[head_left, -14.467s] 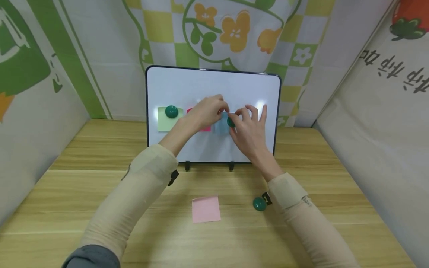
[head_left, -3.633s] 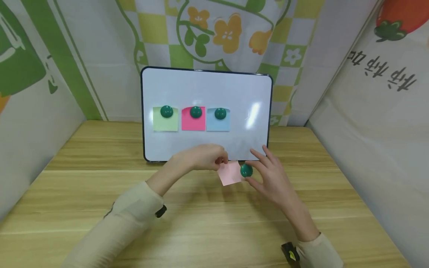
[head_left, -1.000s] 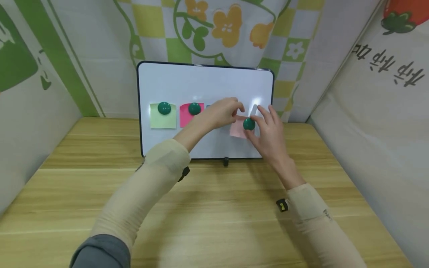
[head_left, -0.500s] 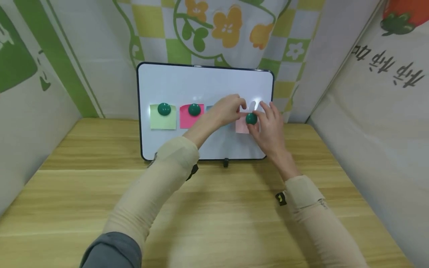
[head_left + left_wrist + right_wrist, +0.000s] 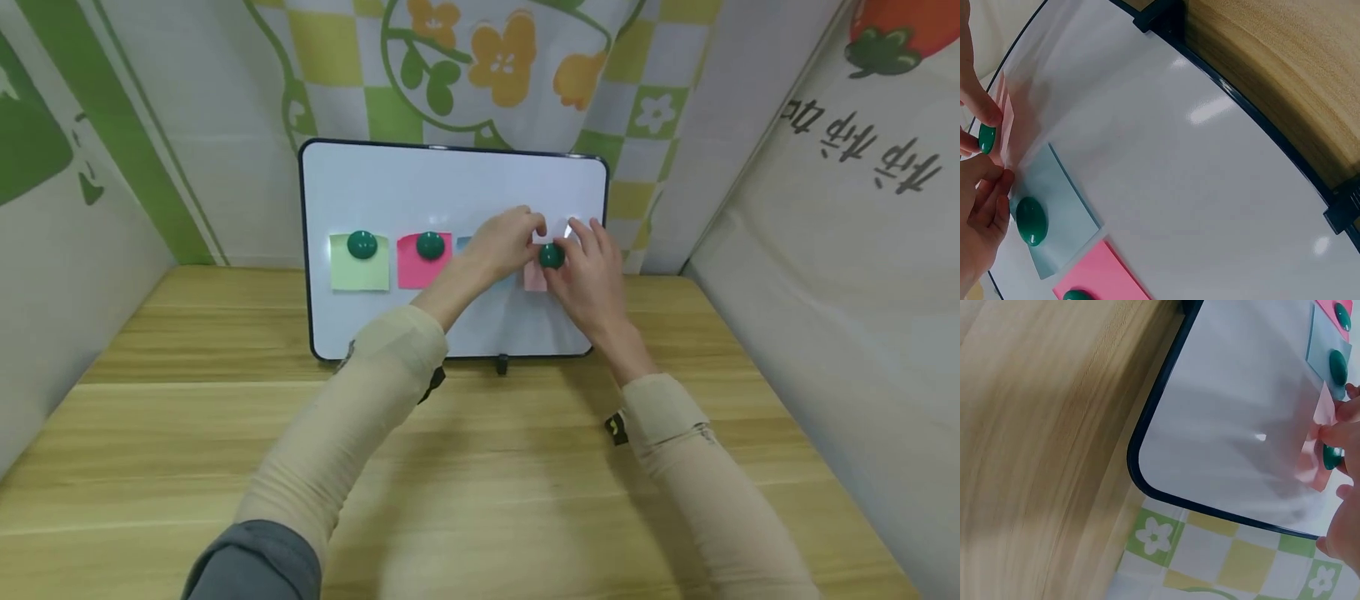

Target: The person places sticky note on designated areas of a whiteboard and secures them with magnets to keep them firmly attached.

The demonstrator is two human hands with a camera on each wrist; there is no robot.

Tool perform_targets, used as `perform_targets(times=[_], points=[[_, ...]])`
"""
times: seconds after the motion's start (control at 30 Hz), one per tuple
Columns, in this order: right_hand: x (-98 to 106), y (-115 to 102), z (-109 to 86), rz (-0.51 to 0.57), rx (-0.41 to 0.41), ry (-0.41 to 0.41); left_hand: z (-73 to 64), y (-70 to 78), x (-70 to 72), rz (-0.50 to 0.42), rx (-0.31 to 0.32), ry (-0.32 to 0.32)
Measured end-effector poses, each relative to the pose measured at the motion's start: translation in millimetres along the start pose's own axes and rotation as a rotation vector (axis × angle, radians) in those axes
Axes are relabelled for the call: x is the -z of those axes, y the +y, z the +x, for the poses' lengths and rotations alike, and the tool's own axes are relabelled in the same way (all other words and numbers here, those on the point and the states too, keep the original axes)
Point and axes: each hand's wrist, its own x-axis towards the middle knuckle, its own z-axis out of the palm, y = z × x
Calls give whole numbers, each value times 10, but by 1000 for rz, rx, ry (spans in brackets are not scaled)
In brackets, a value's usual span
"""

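A framed whiteboard (image 5: 450,187) stands upright on the table. At its right side my left hand (image 5: 504,243) pinches the upper left edge of a light pink sticky note (image 5: 535,278). Between thumb and fingertips, my right hand (image 5: 596,279) holds a round green magnet (image 5: 552,256) over the note's upper part. In the left wrist view the light pink note (image 5: 1005,122) looks bent, its lower edge away from the board. Whether the magnet touches the board cannot be told. Beside it a blue sticky note (image 5: 1063,215) hangs under its own green magnet (image 5: 1031,221), mostly hidden by my left hand in the head view.
Further left on the board are a green note (image 5: 360,275) and a hot pink note (image 5: 414,273), each under a green magnet. Black feet (image 5: 502,364) hold the board's lower edge. A patterned cloth (image 5: 330,50) hangs behind; the wooden table (image 5: 480,500) extends in front.
The light pink note was lifted off the table and brought to the board's right side with the last magnet. Over the last second, both hands have shifted slightly upward and the note has straightened.
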Motion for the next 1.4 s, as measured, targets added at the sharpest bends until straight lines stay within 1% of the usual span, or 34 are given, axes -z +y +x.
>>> perform_targets(times=[0.2, 0.33, 0.47, 0.6, 0.7, 0.9, 1.1, 1.4], points=[[-54, -4, 41, -12, -2, 11, 13, -2, -23, 25, -7, 23], [-64, 0, 49, -25, -18, -5, 20, 6, -26, 52, -8, 30], [-66, -5, 62, -33, -41, -29, 28, 2, -23, 107, -39, 41], [-81, -6, 92, -47, -53, -39, 40, -12, -19, 189, -89, 78], [-83, -12, 113, -56, -64, -45, 50, -17, -22, 222, -100, 97], [-79, -16, 125, -62, -84, -51, 72, -6, -57, 244, -84, 93], [-85, -12, 129, -53, -78, -46, 85, 26, -53, 294, -41, 60], [-100, 8, 142, -59, -66, -42, 67, 42, -35, 353, -30, 69]])
